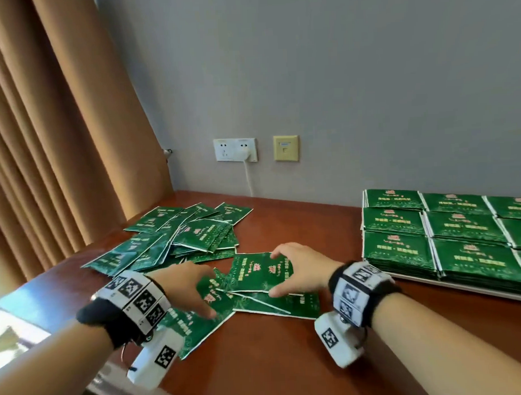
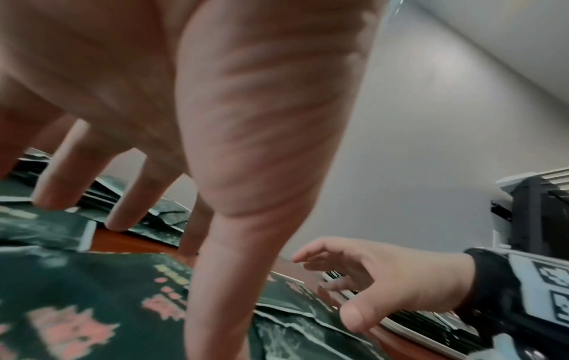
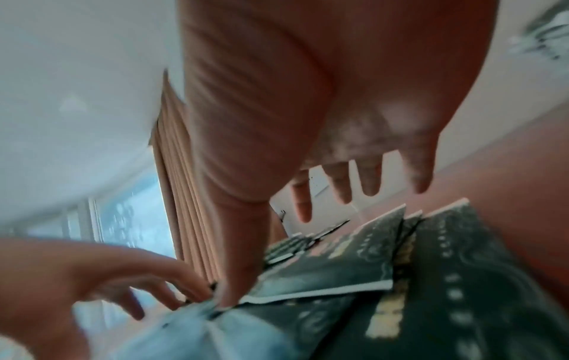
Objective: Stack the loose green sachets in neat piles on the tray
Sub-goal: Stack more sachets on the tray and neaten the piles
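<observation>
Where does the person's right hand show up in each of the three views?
Head: right hand, centre right, on a loose green sachet.
Left wrist: lower right, fingers spread over the sachets.
Right wrist: fills the top centre, seen from beneath.
Shared landmark: the left hand, beside it in every view.
</observation>
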Available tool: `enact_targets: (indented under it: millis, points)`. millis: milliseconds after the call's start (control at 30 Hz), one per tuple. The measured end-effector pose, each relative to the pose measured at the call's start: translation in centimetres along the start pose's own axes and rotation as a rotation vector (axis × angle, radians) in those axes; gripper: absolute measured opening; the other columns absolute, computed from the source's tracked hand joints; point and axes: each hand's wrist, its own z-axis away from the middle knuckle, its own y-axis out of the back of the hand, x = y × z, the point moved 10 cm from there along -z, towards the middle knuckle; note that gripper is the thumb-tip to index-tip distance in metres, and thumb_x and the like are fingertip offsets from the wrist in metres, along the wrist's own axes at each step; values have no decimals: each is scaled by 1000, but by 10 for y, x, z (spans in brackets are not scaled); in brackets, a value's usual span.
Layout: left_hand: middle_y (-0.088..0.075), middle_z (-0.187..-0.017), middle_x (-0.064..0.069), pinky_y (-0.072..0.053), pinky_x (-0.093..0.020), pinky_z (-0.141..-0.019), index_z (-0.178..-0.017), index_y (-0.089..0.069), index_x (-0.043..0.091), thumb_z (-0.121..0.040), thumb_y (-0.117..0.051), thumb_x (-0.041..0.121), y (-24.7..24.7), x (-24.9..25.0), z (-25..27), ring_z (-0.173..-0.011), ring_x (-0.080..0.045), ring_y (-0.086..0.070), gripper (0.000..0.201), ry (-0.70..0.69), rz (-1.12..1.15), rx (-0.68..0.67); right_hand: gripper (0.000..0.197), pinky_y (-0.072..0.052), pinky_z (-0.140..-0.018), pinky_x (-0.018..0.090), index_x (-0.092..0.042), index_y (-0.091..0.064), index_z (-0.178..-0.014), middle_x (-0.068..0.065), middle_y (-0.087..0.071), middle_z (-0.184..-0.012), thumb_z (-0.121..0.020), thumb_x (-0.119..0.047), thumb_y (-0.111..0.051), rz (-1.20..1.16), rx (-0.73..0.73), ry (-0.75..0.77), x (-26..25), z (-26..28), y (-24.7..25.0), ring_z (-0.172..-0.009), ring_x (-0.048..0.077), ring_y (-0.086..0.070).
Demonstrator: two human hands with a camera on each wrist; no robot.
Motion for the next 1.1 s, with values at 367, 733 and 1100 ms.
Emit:
enact_targets:
  millis: [367, 733, 1100]
  points:
    - [-40, -133, 2, -50, -43, -101, -147, -31, 54, -69, -87, 47, -21, 4, -8, -124, -26, -46, 96, -7, 62, -48, 78, -44, -88, 44, -30, -54, -102, -5, -42, -113, -50, -83, -78, 294, -235, -209, 12, -4, -16, -108, 22, -43]
    - [-39, -143, 1, -42, -39, -108, -150, -23, 52, -61, -89, 55, -29, 182, -17, -129, -26, -48, 111, -341, 29, -150, 130, -47, -101, 45, -26, -17, -143, 9, -25, -144, -44, -90, -73, 114, -232, -548, 108, 144, -15, -125, 28, -49]
    - [-64, -121, 21, -52, -29, -97, -134, -46, 53, -64, -93, 23, -21, 207, -41, -104, 1, -65, 90, -536, 439, -220, 49, -43, -68, 27, -20, -49, -107, -5, -62, -100, -78, -37, -85, -538, 221, -522, 172, 205, 11, -79, 10, -55]
